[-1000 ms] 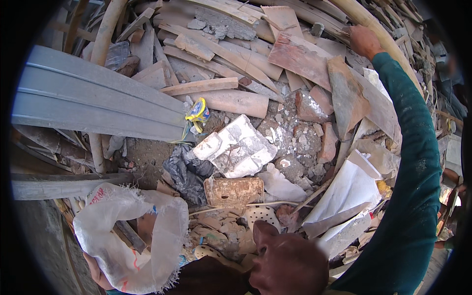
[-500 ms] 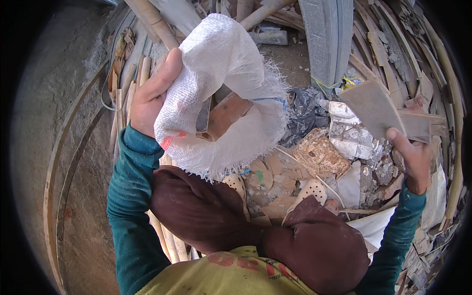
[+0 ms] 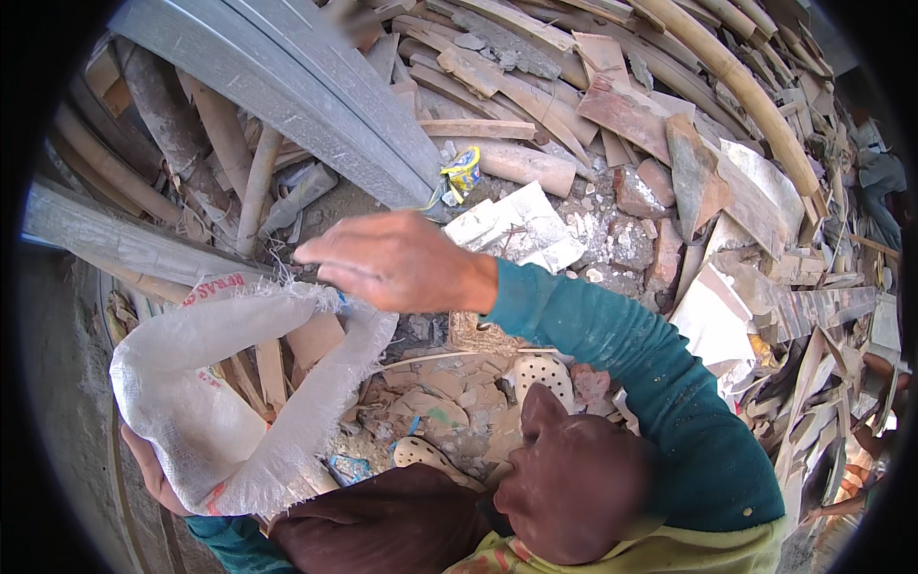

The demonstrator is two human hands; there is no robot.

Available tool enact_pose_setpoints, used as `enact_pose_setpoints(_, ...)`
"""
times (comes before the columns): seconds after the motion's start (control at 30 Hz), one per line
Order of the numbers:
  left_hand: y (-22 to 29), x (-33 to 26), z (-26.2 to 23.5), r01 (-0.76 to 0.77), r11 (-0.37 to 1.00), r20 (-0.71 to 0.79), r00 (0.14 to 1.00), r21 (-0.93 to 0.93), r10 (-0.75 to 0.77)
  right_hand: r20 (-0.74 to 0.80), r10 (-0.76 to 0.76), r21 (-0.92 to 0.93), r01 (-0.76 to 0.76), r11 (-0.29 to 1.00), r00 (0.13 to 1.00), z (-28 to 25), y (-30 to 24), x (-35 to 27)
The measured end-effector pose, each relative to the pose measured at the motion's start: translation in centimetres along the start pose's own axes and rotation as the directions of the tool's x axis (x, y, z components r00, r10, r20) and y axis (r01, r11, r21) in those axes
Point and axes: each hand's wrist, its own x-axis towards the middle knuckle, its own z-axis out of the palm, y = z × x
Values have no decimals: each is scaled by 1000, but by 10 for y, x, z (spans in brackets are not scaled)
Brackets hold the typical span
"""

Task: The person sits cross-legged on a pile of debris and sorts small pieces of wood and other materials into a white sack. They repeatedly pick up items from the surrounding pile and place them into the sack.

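Note:
A white woven sack point(image 3: 172, 359) with a frayed, folded-back rim gapes at the left. My left hand point(image 3: 153, 469) grips its outer side near the bottom left; the sack hides most of the fingers. Inside the opening lie flat brown pieces of wood or board point(image 3: 273, 373). My right hand point(image 3: 397, 263) reaches across to the sack's far right edge. Its fingers stretch left, slightly blurred, and nothing shows in them. Whether it touches the frayed rim, I cannot tell.
Grey metal channels point(image 3: 316, 96) slant down from the upper left. Broken boards point(image 3: 622, 105) and a bamboo pole point(image 3: 746, 86) heap up at far right. White foam-like scrap point(image 3: 516, 225) and rubble lie ahead of my perforated clogs point(image 3: 543, 378). Parts of other people point(image 3: 880, 182) show at the right edge.
My right hand has swung left to the sack, and the flat board it held is no longer in it. The sack sits lower and farther left as the view has turned right.

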Motion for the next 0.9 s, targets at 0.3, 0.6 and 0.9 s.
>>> enact_pose_setpoints(0.3, -4, 5, 23, 118, 992, 4, 993, 41, -118, -659, 575, -603, -798, -17, 486, -369, 272, -100)
enact_pose_setpoints(0.6, -16, 8, 37, 81, 991, 52, 995, 106, -87, -378, 900, -580, -813, -47, 218, -402, 321, -83)
enact_pose_setpoints(0.9, -16, 14, 3, 80, 993, -21, 997, 85, -78, -340, 802, -517, -810, 276, 491, -437, 132, -84)
